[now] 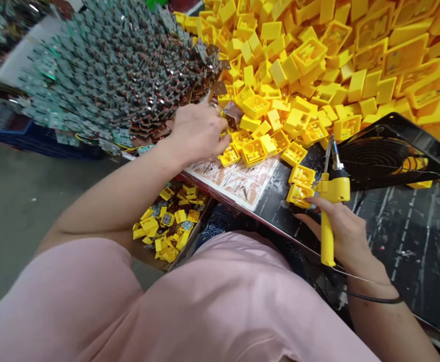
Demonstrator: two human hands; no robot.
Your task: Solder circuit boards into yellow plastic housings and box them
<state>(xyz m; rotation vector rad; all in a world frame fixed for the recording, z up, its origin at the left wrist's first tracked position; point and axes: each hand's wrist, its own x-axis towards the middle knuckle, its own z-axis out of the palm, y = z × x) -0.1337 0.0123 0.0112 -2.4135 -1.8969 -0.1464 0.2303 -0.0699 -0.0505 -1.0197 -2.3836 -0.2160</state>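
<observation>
On the table (pixel 404 251), yellow plastic housings (pixel 297 120) are heaped along the far edge, and circuit boards (pixel 140 70) toward the left end. By the front edge, the right hand (pixel 347 229) has its fingers bent around the soldering gun (pixel 335 190); the left hand (pixel 199 131) has half-curled fingers between both heaps, holding what I cannot tell. The step seems picking of parts; the next move calls for a light pinch.
</observation>
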